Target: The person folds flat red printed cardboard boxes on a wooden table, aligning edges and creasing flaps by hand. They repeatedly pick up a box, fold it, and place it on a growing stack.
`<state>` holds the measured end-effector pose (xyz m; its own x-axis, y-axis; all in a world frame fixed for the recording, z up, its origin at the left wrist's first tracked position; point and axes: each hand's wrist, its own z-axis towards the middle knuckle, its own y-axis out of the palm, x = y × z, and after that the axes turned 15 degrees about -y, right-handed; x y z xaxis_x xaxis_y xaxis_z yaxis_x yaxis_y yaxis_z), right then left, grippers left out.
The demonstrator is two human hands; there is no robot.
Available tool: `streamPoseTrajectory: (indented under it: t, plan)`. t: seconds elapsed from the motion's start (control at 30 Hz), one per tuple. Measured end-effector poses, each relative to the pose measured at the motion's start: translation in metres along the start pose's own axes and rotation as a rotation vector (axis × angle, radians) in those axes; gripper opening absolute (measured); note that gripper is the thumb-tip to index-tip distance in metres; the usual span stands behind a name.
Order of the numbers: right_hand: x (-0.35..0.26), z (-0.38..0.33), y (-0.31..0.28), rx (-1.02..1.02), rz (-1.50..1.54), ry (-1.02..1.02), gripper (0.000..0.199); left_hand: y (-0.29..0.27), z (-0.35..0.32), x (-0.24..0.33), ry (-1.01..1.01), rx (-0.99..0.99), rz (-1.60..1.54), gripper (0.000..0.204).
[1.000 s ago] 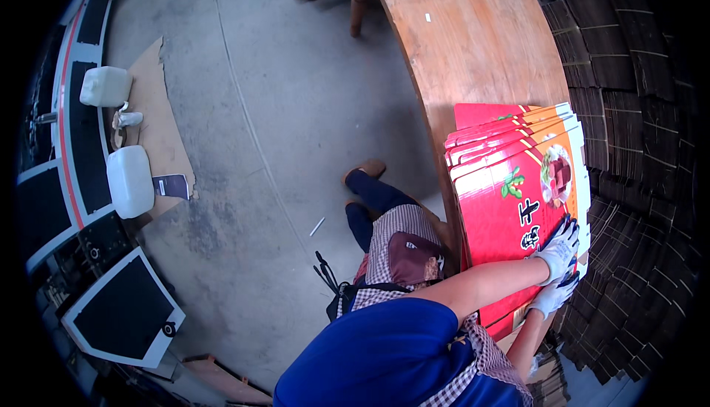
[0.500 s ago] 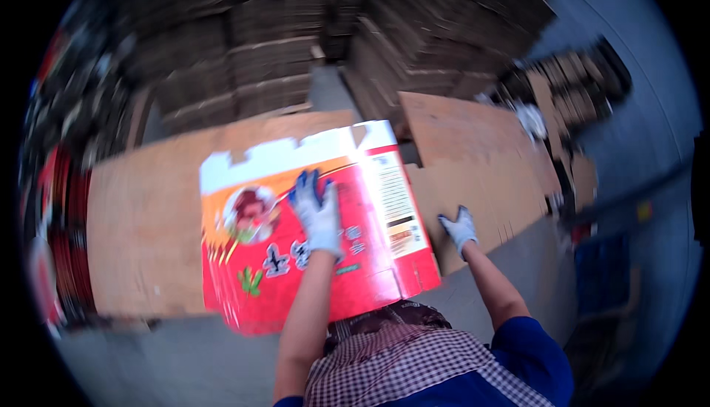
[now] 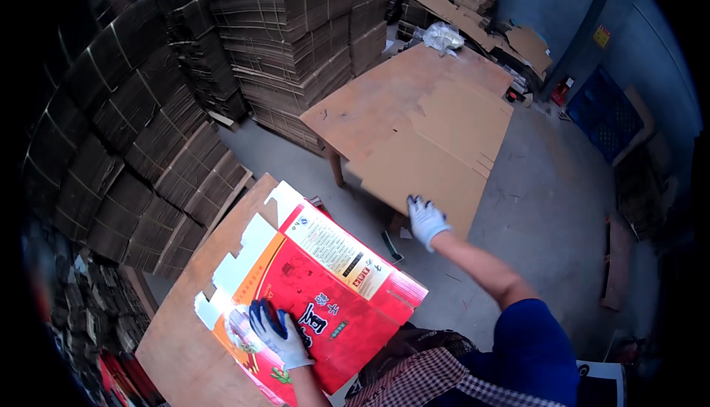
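Observation:
My left hand (image 3: 279, 334), in a white glove with blue fingertips, lies flat with fingers apart on a red printed carton sheet (image 3: 347, 311). The sheet has notched white flaps along its far edge and a pale text panel on its right. Over to the right, my right hand (image 3: 427, 222), gloved the same way, rests on the near end of a plain brown cardboard sheet (image 3: 421, 163). Its fingers look stretched out, and no grip on the cardboard's edge shows.
The red sheet is on a wooden table (image 3: 174, 340); the brown one is on a second table (image 3: 362, 104), with a gap between them. Tall tied cardboard stacks (image 3: 259, 30) stand behind. A plastic bag (image 3: 444, 37) sits at the far end; a blue crate (image 3: 605, 115) leans right.
The view has swung to the right, bringing more of the second table into sight. My left hand stays on the red sheet. My right hand is still at the brown cardboard's near end.

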<state>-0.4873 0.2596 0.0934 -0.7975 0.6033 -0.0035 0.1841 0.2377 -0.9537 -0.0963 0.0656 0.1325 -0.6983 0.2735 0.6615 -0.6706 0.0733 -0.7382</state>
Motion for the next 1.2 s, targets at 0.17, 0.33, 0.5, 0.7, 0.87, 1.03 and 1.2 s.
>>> streamPoseTrajectory:
  t: [0.17, 0.33, 0.5, 0.7, 0.87, 1.03, 1.2]
  plan:
    - [0.034, -0.061, -0.234, 0.498, 0.158, -0.146, 0.030, 0.000, 0.004, -0.015, 0.077, -0.015, 0.135, 0.055]
    - [0.015, -0.165, -0.431, 0.568, 0.697, -0.150, 0.052, 0.003, 0.012, -0.033, 0.064, -0.013, -0.071, 0.053]
    - [-0.018, -0.266, -0.494, 0.679, 0.821, -0.423, 0.052, 0.003, 0.009, -0.039, 0.010, -0.030, -0.304, 0.049]
    - [-0.104, -0.208, -0.456, 0.468, 1.015, -0.451, 0.056, 0.025, 0.015, -0.095, -0.163, -0.309, -1.176, 0.065]
    - [-0.161, -0.098, -0.250, 0.111, 1.218, -0.329, 0.073, -0.023, 0.026, -0.103, -0.224, -0.128, -0.824, 0.057]
    - [-0.160, -0.066, -0.078, 0.032, 1.172, -0.195, 0.066, -0.061, 0.034, -0.128, -0.502, -0.184, -1.311, 0.057]
    - [-0.210, -0.091, -0.104, -0.114, 0.994, -0.118, 0.070, -0.074, 0.043, -0.076, -0.068, 0.096, -0.043, 0.058]
